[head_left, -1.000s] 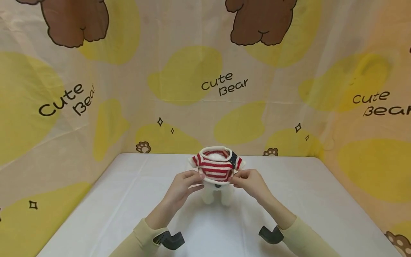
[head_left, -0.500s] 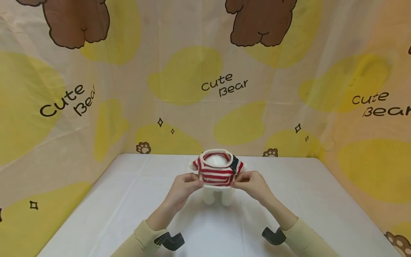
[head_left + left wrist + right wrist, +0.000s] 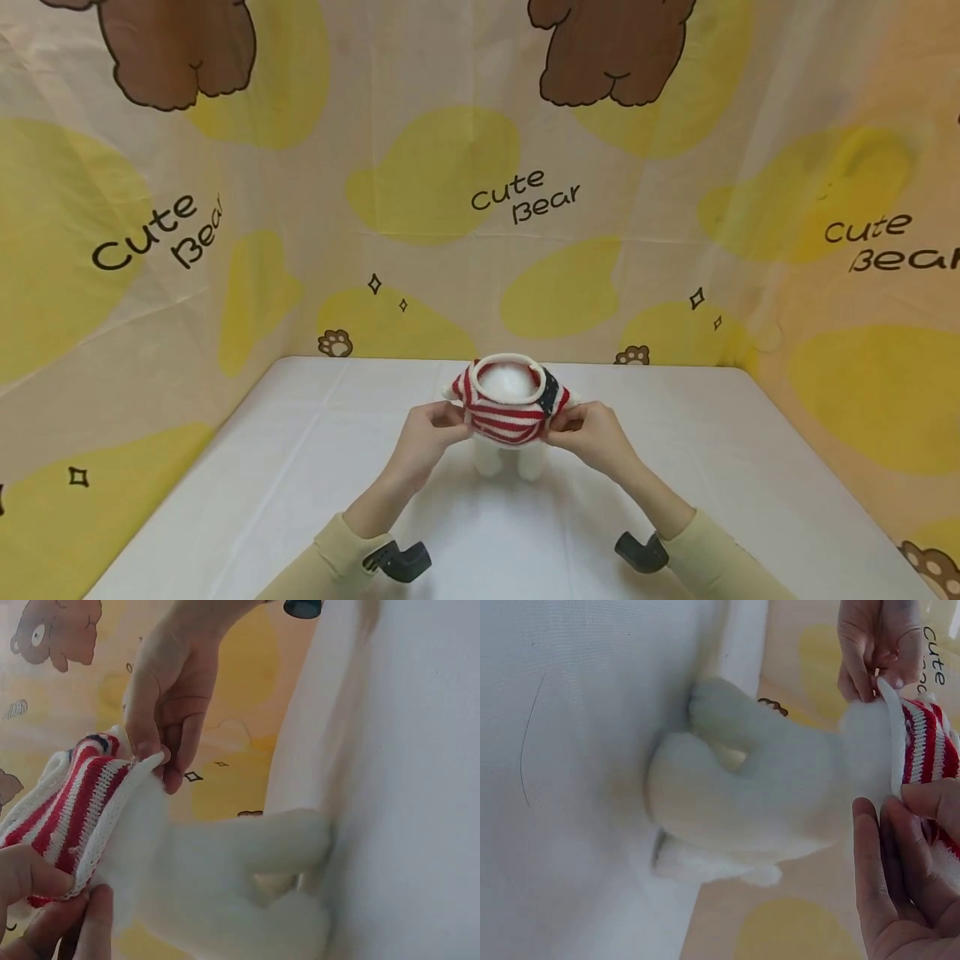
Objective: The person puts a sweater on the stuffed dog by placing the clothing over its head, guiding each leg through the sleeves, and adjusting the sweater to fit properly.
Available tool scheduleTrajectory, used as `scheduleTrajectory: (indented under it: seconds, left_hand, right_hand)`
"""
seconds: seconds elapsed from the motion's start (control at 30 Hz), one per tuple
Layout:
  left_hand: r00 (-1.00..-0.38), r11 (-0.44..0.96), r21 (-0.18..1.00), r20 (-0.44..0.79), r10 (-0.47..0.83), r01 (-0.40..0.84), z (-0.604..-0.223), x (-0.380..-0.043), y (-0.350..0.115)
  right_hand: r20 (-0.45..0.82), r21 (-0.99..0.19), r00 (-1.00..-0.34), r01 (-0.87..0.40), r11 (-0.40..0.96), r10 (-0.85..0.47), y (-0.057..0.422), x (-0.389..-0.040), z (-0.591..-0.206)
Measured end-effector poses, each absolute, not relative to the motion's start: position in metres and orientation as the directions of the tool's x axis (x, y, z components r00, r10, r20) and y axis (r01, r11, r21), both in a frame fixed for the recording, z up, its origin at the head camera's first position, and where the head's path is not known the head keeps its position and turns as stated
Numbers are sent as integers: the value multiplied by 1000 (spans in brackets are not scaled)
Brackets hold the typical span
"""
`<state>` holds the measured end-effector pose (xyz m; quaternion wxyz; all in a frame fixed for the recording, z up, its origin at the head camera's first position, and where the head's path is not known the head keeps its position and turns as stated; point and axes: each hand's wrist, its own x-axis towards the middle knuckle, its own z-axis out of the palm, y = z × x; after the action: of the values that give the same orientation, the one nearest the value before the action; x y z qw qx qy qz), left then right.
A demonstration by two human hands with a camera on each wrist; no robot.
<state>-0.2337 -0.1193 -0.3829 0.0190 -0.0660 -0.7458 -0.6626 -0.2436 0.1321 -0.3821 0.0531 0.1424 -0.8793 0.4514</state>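
Note:
A white plush toy (image 3: 727,780) stands on the white table in front of me. Around its upper body sits a small red-and-white striped knit sweater (image 3: 507,423) with a dark patch at one shoulder. White plush shows inside the wide collar, and the sleeves stick out to both sides. My left hand (image 3: 426,437) pinches the white hem on the left, thumb over the edge and fingers below it in the left wrist view. At the opposite side, my right hand (image 3: 592,432) pinches the hem the same way. The toy's legs (image 3: 277,840) show below the sweater.
The white table (image 3: 315,467) reaches back to a printed cloth backdrop (image 3: 420,175) with yellow patches and bear pictures, which also lines both sides. Black curved pieces (image 3: 405,562) stick out at both wrists, beside the sleeve cuffs.
Both hands have drawn the sweater down a little over the plush toy. A dark spot on the toy's front is now covered, and more white plush shows in the collar.

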Motion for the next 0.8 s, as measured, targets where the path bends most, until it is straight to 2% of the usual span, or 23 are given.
scheduleTrajectory:
  seconds: [0.1,0.27,0.43,0.5,0.57,0.63,0.7,0.8]
  left_hand:
    - [-994,172,980,93,52,101,-378,-231,-118]
    - [-996,210,974,78,39,85,-392,-244,-119]
    - [-991,254,961,89,99,112,-392,-244,-124]
    - [-991,291,948,109,83,128,-388,-241,-127]
    - [-983,311,933,180,31,181,-381,-237,-129]
    - [-949,333,901,311,-49,278,-374,-234,-130]
    - [-870,368,830,483,-99,419,-365,-233,-128]
    - [-702,424,659,709,-73,621,-354,-236,-124]
  right_hand:
    - [230,-768,-955,-295,568,-185,131,-246,-385]
    - [231,-754,-958,-287,590,-170,130,-249,-388]
    - [202,-715,-948,-314,625,-246,134,-243,-378]
    - [173,-674,-946,-317,667,-275,138,-238,-367]
    - [176,-620,-948,-316,718,-265,141,-232,-354]
    - [251,-573,-941,-334,748,-228,142,-228,-342]
    - [392,-536,-901,-388,750,-186,139,-226,-332]
    - [626,-467,-762,-538,702,-167,132,-229,-326]
